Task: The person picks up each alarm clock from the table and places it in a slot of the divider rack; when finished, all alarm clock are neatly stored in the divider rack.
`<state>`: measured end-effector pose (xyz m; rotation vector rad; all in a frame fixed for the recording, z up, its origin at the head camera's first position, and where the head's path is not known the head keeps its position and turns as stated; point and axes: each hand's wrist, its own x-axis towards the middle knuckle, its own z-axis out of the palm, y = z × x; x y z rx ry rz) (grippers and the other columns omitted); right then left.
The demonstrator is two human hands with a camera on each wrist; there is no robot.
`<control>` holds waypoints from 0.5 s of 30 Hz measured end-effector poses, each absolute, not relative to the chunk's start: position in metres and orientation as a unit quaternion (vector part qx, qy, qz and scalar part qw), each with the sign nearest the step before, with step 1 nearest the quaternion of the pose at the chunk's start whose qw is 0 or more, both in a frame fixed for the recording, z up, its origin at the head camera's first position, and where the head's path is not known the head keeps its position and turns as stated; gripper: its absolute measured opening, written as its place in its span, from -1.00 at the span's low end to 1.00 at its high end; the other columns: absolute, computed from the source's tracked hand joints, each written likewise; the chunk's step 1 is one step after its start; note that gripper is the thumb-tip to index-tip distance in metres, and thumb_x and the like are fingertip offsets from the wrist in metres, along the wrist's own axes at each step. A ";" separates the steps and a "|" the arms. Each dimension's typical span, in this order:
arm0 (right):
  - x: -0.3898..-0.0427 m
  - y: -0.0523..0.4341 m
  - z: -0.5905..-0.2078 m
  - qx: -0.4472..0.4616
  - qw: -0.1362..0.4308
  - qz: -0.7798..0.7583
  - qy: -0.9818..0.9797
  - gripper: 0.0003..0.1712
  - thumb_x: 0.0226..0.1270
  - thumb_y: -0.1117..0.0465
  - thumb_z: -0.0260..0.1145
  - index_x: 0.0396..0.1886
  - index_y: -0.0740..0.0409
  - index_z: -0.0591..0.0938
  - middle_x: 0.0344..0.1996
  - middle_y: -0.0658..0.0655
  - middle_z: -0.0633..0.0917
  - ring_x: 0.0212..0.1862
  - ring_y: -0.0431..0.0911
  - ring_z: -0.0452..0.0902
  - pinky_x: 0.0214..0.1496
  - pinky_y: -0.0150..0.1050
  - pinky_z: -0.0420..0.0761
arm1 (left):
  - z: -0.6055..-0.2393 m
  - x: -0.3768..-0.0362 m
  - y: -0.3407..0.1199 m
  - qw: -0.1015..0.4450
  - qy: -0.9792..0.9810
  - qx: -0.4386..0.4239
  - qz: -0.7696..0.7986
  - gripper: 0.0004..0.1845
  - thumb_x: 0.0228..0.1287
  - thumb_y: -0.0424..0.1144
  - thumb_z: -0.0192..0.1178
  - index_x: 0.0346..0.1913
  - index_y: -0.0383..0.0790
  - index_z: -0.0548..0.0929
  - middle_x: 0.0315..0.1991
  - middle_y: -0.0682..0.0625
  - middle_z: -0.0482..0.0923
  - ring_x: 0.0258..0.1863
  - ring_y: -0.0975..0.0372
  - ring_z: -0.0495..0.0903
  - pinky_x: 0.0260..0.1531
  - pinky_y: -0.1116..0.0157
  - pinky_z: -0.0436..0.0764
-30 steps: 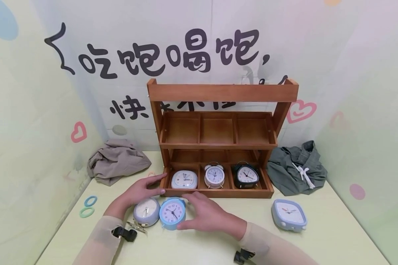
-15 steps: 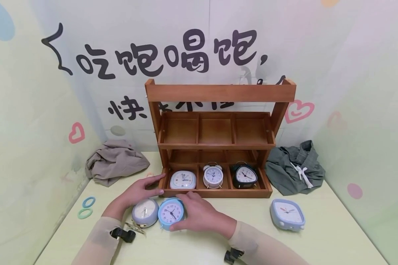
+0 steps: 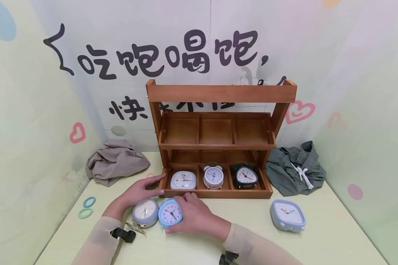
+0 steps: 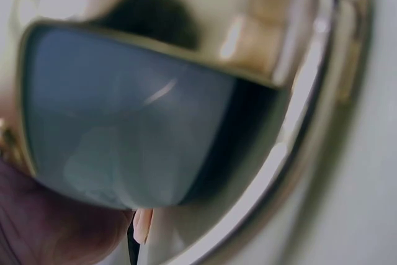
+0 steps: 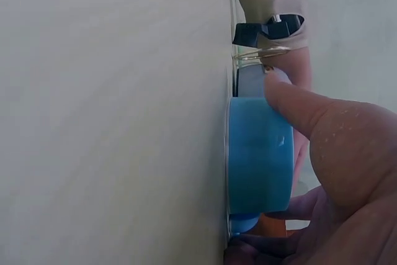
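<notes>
My right hand (image 3: 195,217) holds a round light-blue alarm clock (image 3: 170,213), with the thumb at its lower edge and fingers around its upper right. In the right wrist view the light-blue clock (image 5: 260,156) lies against the tabletop between thumb and fingers. Straight fingers of my left hand (image 3: 139,193) touch the left front corner of a wooden shelf (image 3: 219,194). Under that wrist sits a round lavender clock (image 3: 145,213), beside the light-blue one. A shiny, gold-edged curved surface (image 4: 260,197) fills much of the left wrist view, blurred.
In the shelf's lower row stand a white oval clock (image 3: 183,180), a white twin-bell clock (image 3: 213,177) and a black clock (image 3: 245,176). A lavender square clock (image 3: 287,216) lies right. Crumpled brown cloth (image 3: 116,162) and green cloth (image 3: 296,167) flank the shelf; two rings (image 3: 85,213) lie left.
My right hand has moved a little left and closed in on the light-blue clock, its thumb now along the lower edge. The left hand has stayed at the shelf corner.
</notes>
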<state>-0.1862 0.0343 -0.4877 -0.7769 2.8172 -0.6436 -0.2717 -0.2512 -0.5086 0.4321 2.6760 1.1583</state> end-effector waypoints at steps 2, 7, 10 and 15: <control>-0.185 0.033 -0.488 -0.255 0.072 -0.210 0.941 0.35 -0.04 -0.60 0.69 0.65 -0.01 0.49 0.10 0.05 0.60 0.08 -0.12 0.42 0.03 -0.21 0.62 | -0.509 -0.272 -0.251 0.098 0.903 0.146 0.391 -0.20 0.41 0.34 0.45 0.65 0.33 0.52 0.70 -0.18 0.33 0.71 -0.23 0.21 0.61 -0.37 0.21; -0.182 0.031 -0.489 -0.247 0.063 -0.212 0.943 0.39 -0.05 -0.64 0.65 0.66 0.03 0.48 0.12 0.09 0.59 0.07 -0.09 0.41 0.07 -0.18 0.62 | -0.510 -0.272 -0.251 0.096 0.903 0.149 0.392 -0.20 0.41 0.34 0.45 0.65 0.33 0.52 0.70 -0.18 0.33 0.71 -0.23 0.20 0.62 -0.36 0.20; -0.181 0.031 -0.490 -0.248 0.055 -0.216 0.943 0.36 -0.02 -0.64 0.64 0.64 0.04 0.50 0.12 0.11 0.59 0.07 -0.09 0.40 0.05 -0.18 0.62 | -0.510 -0.273 -0.252 0.094 0.903 0.150 0.391 -0.20 0.41 0.34 0.45 0.65 0.33 0.52 0.69 -0.17 0.34 0.71 -0.23 0.19 0.62 -0.36 0.20; -0.180 0.033 -0.491 -0.252 0.050 -0.215 0.942 0.29 0.01 -0.60 0.66 0.60 0.02 0.53 0.12 0.10 0.61 0.07 -0.10 0.42 0.05 -0.19 0.63 | -0.510 -0.272 -0.253 0.093 0.904 0.150 0.389 -0.20 0.41 0.34 0.45 0.65 0.33 0.52 0.69 -0.16 0.34 0.71 -0.23 0.19 0.62 -0.36 0.20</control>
